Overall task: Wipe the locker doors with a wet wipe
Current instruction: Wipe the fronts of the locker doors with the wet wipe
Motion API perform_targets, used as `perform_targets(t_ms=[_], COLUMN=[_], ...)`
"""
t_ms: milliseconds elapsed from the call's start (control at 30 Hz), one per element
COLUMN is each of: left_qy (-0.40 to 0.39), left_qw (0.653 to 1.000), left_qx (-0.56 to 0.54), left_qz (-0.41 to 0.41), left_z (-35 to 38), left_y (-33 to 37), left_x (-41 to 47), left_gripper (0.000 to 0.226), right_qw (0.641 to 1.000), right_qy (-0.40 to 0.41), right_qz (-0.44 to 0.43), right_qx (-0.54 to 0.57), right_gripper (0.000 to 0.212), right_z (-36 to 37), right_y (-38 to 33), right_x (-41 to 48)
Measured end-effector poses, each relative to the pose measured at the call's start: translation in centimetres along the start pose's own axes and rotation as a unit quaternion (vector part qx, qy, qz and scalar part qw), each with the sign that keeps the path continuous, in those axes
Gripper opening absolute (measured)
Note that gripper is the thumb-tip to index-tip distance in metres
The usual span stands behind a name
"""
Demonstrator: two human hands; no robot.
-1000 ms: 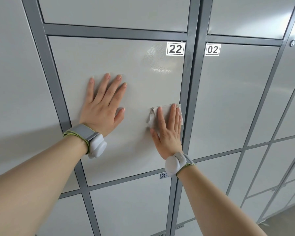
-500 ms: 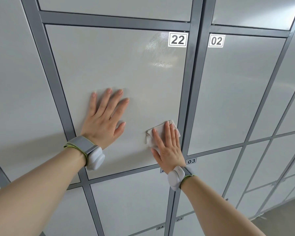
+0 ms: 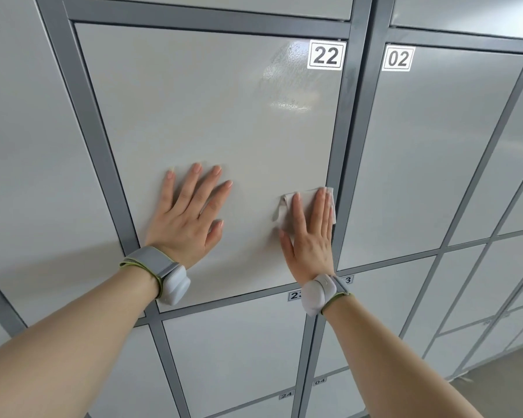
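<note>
1. Door 22 point(image 3: 209, 116): pale grey flat panel, shut, set in a dark grey frame point(image 3: 357, 116). White "22" label point(image 3: 326, 55) in its top right corner.
2. Glossy wet streaks point(image 3: 284, 79) on door 22, upper right, just left of and below the label. The rest of the panel looks matte.
3. Wipe point(image 3: 305, 196): white, folded into a small crumpled pad, lying on door 22 at its right edge, lower half. Its left corner curls off the panel.
4. Right hand point(image 3: 310, 242) flat over the wipe, fingers straight, pressing it to the door. The wipe shows above and beside the fingertips.
5. Left hand point(image 3: 187, 218) flat on door 22, fingers spread, left of the wipe and apart from it.
6. Door 02 point(image 3: 420, 161): same grey panel, shut, next column right.
</note>
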State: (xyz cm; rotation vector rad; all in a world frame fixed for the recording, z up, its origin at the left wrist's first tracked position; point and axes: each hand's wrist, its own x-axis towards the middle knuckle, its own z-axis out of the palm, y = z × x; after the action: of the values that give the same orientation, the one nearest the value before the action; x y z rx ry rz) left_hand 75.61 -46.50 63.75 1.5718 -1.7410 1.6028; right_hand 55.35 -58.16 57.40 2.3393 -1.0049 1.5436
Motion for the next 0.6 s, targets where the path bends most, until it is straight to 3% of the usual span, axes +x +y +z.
perform_targets(t_ms=[600], left_qy=[0.007], left_qw=[1.0], left_qx=[-0.011], left_qz=[-0.009], left_z=[-0.2], left_y=[0.1], left_x=[0.1], left_gripper=[0.063], right_qw=[0.992], right_qy=[-0.072], right_qz=[-0.093], right_qx=[-0.05], right_gripper=[0.061], right_z=[2.4], right_y=[2.2], right_x=[-6.9])
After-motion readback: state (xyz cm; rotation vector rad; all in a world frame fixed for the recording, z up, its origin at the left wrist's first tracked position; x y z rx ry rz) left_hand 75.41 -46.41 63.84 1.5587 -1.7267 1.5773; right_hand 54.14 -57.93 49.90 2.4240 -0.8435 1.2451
